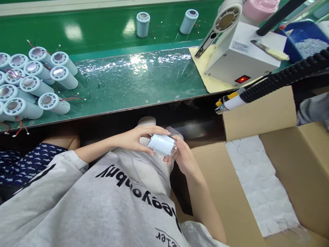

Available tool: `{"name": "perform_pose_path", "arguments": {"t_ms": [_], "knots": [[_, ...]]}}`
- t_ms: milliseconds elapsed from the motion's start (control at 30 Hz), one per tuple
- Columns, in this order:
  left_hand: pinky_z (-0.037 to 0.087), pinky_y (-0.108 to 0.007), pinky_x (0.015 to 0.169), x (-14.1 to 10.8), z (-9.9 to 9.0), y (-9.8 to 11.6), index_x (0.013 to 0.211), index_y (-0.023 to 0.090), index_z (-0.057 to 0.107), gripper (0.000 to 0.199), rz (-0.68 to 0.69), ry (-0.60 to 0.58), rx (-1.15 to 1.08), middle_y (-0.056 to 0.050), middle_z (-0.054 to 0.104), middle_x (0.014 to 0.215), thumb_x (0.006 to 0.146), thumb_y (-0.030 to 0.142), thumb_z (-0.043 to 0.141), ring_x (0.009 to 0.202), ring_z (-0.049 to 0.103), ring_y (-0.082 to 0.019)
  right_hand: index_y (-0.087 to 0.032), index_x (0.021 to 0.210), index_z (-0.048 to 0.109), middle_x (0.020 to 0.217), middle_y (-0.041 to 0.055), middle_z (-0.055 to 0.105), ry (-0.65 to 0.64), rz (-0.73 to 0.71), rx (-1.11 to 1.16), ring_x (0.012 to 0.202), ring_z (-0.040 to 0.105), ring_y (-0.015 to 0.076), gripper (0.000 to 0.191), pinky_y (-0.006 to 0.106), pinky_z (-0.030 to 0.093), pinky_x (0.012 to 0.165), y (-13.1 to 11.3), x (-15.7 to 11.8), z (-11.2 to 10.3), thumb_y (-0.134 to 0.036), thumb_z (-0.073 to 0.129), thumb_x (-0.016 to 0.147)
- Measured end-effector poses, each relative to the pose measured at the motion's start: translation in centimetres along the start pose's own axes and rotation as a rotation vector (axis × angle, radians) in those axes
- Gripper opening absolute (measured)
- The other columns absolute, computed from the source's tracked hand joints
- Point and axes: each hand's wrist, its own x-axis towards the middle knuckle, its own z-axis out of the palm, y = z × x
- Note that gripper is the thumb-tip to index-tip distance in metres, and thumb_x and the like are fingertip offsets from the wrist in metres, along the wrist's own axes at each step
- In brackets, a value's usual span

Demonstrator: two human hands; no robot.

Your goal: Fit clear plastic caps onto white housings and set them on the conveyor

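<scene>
Above my lap I hold a light-blue cylinder (162,144) lying on its side, with clear plastic showing around it, most plainly at its right end. My left hand (133,140) has its fingers along the far side of the left end and its thumb on the near side. At the right end, my right hand (183,154) grips the clear plastic and the cylinder with its fingertips. On the bench at the left stand several similar light-blue cylinders (61,77), with ring-shaped tops and thin red and dark wires ending in small white plugs.
Two more cylinders stand on the green belt (102,31) beyond the bench (144,82). At the right is a white machine (228,58) with a lit red switch. An open cardboard box (218,185) holds white wrapped pieces (262,185). A black coiled hose (282,77) hangs above it.
</scene>
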Motion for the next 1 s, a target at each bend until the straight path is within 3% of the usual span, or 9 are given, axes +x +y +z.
{"name": "perform_pose_path", "arguments": {"t_ms": [300, 433, 533, 600, 633, 700, 733, 800, 1000], "knots": [[0.039, -0.051, 0.119, -0.3, -0.1, -0.3, 0.142, 0.031, 0.059, 0.066, 0.036, -0.023, 0.014, -0.012, 0.056, 0.151, 0.080, 0.027, 0.082, 0.143, 0.049, -0.031, -0.014, 0.096, 0.063, 0.052, 0.0027, 0.064, -0.144, 0.214, 0.101, 0.030, 0.047, 0.0114, 0.080, 0.021, 0.035, 0.029, -0.3, 0.3, 0.6, -0.090, 0.049, 0.078], [0.050, -0.045, 0.108, -0.5, 0.2, 0.0, 0.139, 0.029, 0.061, 0.060, -0.002, 0.007, 0.002, -0.013, 0.060, 0.144, 0.082, 0.027, 0.080, 0.137, 0.053, -0.030, -0.012, 0.093, 0.065, 0.048, 0.0022, 0.058, -0.243, 0.290, 0.101, 0.030, 0.045, 0.0106, 0.088, 0.019, 0.030, 0.027, 0.3, 0.3, 0.3, -0.093, 0.034, 0.082], [0.056, -0.038, 0.097, -0.6, 0.4, 0.6, 0.138, 0.028, 0.061, 0.059, -0.108, 0.055, -0.041, -0.013, 0.061, 0.138, 0.082, 0.030, 0.079, 0.127, 0.060, -0.028, -0.016, 0.104, 0.063, 0.064, 0.0046, 0.066, -0.164, 0.060, 0.012, 0.043, 0.058, 0.0144, 0.086, 0.021, 0.041, 0.034, 1.0, 0.0, -0.1, -0.094, 0.036, 0.081], [0.057, -0.035, 0.092, -0.6, 0.6, 1.1, 0.138, 0.027, 0.060, 0.059, -0.180, 0.082, -0.088, -0.013, 0.061, 0.136, 0.082, 0.032, 0.079, 0.121, 0.063, -0.026, -0.023, 0.121, 0.058, 0.104, 0.0100, 0.073, -0.016, -0.272, -0.121, 0.078, 0.073, 0.0216, 0.075, 0.030, 0.061, 0.059, 1.3, -0.4, -0.4, -0.085, 0.058, 0.079], [0.057, -0.034, 0.090, -0.6, 0.6, 1.2, 0.138, 0.026, 0.060, 0.060, -0.214, 0.094, -0.112, -0.012, 0.061, 0.135, 0.082, 0.033, 0.079, 0.118, 0.064, -0.026, -0.028, 0.127, 0.056, 0.125, 0.0105, 0.068, 0.038, -0.448, -0.221, 0.101, 0.072, 0.0255, 0.070, 0.037, 0.064, 0.079, 1.4, -0.6, -0.6, -0.075, 0.072, 0.078], [0.058, -0.032, 0.085, -0.6, 0.6, 1.4, 0.140, 0.027, 0.059, 0.061, -0.264, 0.101, -0.146, -0.012, 0.062, 0.134, 0.083, 0.035, 0.078, 0.111, 0.067, -0.024, -0.034, 0.129, 0.058, 0.147, 0.0067, 0.056, 0.055, -0.701, -0.444, 0.131, 0.059, 0.0294, 0.058, 0.049, 0.052, 0.108, 1.3, -0.9, -0.9, -0.047, 0.085, 0.079], [0.058, -0.031, 0.083, -0.6, 0.5, 1.4, 0.141, 0.027, 0.058, 0.061, -0.277, 0.092, -0.156, -0.012, 0.062, 0.134, 0.084, 0.037, 0.077, 0.108, 0.067, -0.023, -0.035, 0.126, 0.062, 0.148, 0.0053, 0.055, 0.032, -0.755, -0.527, 0.135, 0.055, 0.0302, 0.050, 0.052, 0.047, 0.113, 1.3, -1.0, -1.0, -0.037, 0.085, 0.081], [0.057, -0.032, 0.085, -0.5, 0.3, 1.3, 0.145, 0.029, 0.055, 0.063, -0.274, 0.053, -0.158, -0.012, 0.061, 0.139, 0.085, 0.037, 0.076, 0.111, 0.067, -0.023, -0.035, 0.123, 0.066, 0.144, 0.0048, 0.060, 0.003, -0.725, -0.555, 0.134, 0.057, 0.0303, 0.040, 0.053, 0.047, 0.113, 1.2, -1.1, -1.2, -0.030, 0.080, 0.086], [0.051, -0.039, 0.108, -0.8, -0.1, 1.1, 0.152, 0.034, 0.047, 0.074, -0.224, -0.080, -0.110, -0.010, 0.046, 0.158, 0.085, 0.031, 0.077, 0.142, 0.049, -0.029, -0.032, 0.128, 0.068, 0.124, 0.0060, 0.072, -0.006, -0.329, -0.117, 0.113, 0.069, 0.0267, 0.052, 0.042, 0.060, 0.095, 1.4, -1.3, -0.8, -0.056, 0.080, 0.082]]}}
